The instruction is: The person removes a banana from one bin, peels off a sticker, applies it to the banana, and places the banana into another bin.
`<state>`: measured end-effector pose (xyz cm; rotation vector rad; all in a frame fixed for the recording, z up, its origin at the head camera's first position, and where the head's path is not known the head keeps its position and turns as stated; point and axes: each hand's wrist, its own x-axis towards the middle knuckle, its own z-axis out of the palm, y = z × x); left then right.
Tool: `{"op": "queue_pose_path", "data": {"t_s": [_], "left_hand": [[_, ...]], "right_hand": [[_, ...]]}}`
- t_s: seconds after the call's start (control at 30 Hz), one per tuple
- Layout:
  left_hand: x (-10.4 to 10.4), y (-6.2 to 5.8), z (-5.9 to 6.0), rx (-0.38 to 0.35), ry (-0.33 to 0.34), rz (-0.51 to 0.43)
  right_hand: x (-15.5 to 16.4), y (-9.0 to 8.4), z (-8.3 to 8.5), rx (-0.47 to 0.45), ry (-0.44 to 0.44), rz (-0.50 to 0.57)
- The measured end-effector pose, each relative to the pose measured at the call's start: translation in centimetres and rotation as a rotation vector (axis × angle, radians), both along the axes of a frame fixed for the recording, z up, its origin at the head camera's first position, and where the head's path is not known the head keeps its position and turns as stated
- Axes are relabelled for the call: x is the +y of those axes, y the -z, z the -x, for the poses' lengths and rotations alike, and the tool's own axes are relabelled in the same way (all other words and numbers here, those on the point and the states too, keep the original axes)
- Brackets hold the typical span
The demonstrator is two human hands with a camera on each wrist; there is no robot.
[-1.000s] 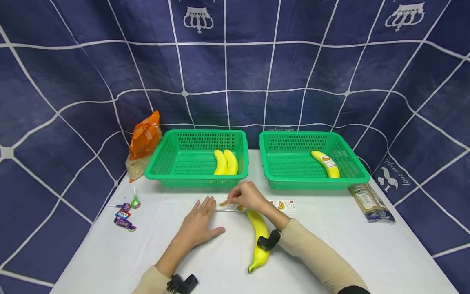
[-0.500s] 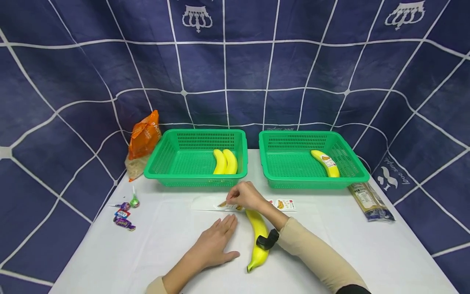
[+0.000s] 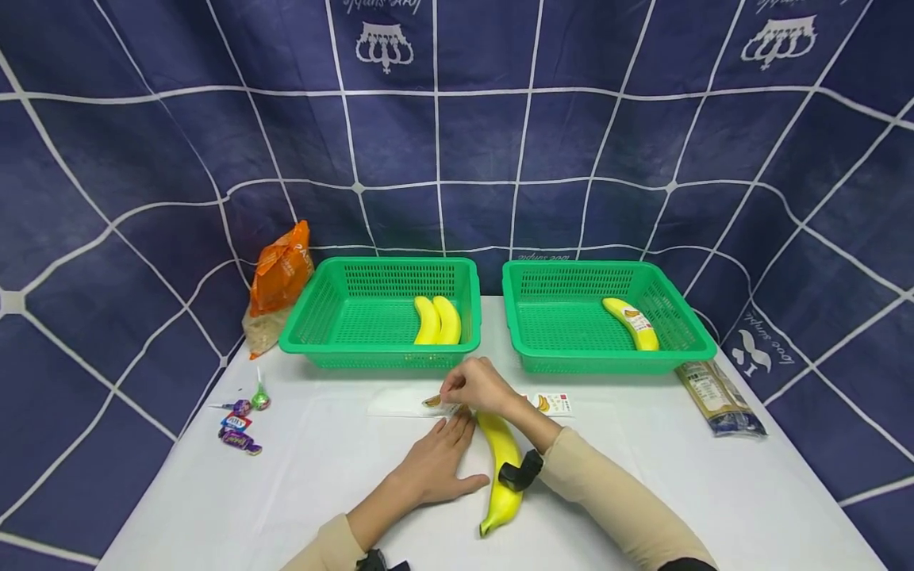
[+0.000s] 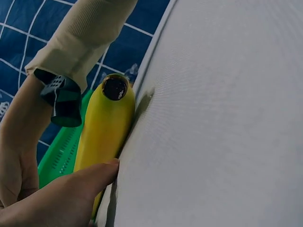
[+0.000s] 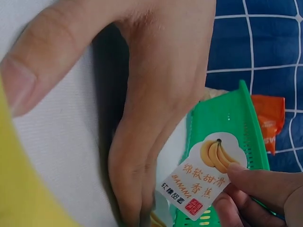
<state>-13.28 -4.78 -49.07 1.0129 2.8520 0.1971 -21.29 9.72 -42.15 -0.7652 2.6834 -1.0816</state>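
My right hand (image 3: 481, 387) pinches a banana-printed sticker (image 5: 203, 177) between thumb and fingertips; in the right wrist view the label stands lifted at a tilt. Under it a strip of white sticker backing (image 3: 395, 404) lies across the table, its left part bare, with another banana sticker (image 3: 551, 404) at its right end. Palm down, my left hand (image 3: 437, 466) lies with straight fingers, their tips at the strip just below the right hand. A yellow banana (image 3: 505, 503) lies beside the left thumb, partly beneath my right forearm, and shows large in the left wrist view.
Behind the strip stand two green baskets; the left basket (image 3: 357, 349) holds two bananas (image 3: 448, 319), the right basket (image 3: 571, 362) one stickered banana (image 3: 631, 323). Wrapped candies (image 3: 236, 438) and an orange bag (image 3: 282, 270) are at left, a flat packet (image 3: 721, 400) at right.
My left hand has left the strip's left end and slid right, its fingertips now at the strip under my right hand. The right hand stays in place, pinching the sticker.
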Motion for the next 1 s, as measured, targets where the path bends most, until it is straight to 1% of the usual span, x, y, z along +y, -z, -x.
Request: {"op": "queue_pose_path", "data": {"t_s": [0.3,0.5,0.6,0.77,0.87,1.0], "left_hand": [[-0.1,0.2,0.1,0.047,0.01,0.006],[0.0,0.1,0.2,0.028,0.01,-0.013],[0.0,0.0,0.1,0.016,0.004,-0.019],[0.1,0.0,0.2,0.02,-0.003,-0.017],[0.0,-0.2,0.3,-0.004,-0.003,-0.046],[-0.1,-0.4,0.3,-0.07,-0.009,-0.138]], "right_hand": [[-0.3,-1.4,0.1,0.026,0.004,0.049],[0.2,-1.7,-0.3,0.028,0.024,0.043],[0.7,-1.8,-0.7,0.04,0.045,0.048],[1.6,-2.1,-1.3,0.054,0.095,0.067],[2.3,-2.3,-1.6,0.064,0.115,0.093],[3.1,-2.6,-2.2,0.096,0.137,0.118]]}}
